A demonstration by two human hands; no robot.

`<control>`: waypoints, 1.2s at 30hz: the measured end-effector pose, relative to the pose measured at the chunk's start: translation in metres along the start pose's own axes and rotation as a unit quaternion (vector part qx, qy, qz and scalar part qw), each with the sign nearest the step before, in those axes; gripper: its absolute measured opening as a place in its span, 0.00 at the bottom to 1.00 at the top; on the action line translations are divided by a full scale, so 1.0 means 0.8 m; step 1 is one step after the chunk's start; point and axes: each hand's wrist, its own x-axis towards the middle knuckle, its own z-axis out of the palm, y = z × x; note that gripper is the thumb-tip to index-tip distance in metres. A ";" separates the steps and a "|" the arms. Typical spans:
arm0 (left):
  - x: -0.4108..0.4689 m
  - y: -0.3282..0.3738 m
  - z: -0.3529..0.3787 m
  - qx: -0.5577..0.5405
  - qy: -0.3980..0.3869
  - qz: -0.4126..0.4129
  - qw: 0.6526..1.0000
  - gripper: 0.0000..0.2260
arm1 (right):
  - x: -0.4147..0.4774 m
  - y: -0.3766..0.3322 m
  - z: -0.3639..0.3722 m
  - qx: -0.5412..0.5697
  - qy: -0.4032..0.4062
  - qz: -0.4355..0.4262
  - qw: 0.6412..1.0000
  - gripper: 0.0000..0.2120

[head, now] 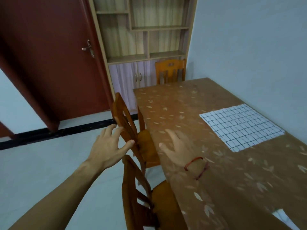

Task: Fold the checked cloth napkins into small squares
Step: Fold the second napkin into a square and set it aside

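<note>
Closest to the lens, an orange wooden chair (pixel 164 205) is standing tucked against the counter (pixel 182 105), which is wearing a brown leaf-patterned cover. Just beyond it, at 12 o'clock, a second orange wooden chair (pixel 123 118) is sitting the same way. The left hand (pixel 108 146) is reaching at that second chair's back rail, fingers (pixel 114 133) spread apart and holding nothing; I cannot tell whether they are touching the wood. The right hand (pixel 177 150), a red string bracelet (pixel 194 161) circling its wrist, is lying over the counter's edge, fingers splayed, blurred, gripping nothing. A white checked cloth napkin with dark grid lines (pixel 240 127) is lying flat and unfolded on the counter, at 2 o'clock from the right hand, well apart from it.
</note>
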 end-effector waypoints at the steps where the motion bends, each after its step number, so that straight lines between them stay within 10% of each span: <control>1: -0.001 -0.008 -0.002 0.000 0.000 -0.008 1.000 0.39 | 0.002 -0.009 0.003 -0.003 0.003 -0.004 1.000 0.31; 21: 0.066 -0.272 -0.048 -0.010 0.002 0.024 1.000 0.43 | 0.097 -0.246 0.087 -0.112 -0.009 0.034 0.993 0.33; 36: 0.235 -0.293 -0.031 0.013 0.013 0.107 0.994 0.38 | 0.228 -0.232 0.093 -0.119 0.015 0.094 0.988 0.33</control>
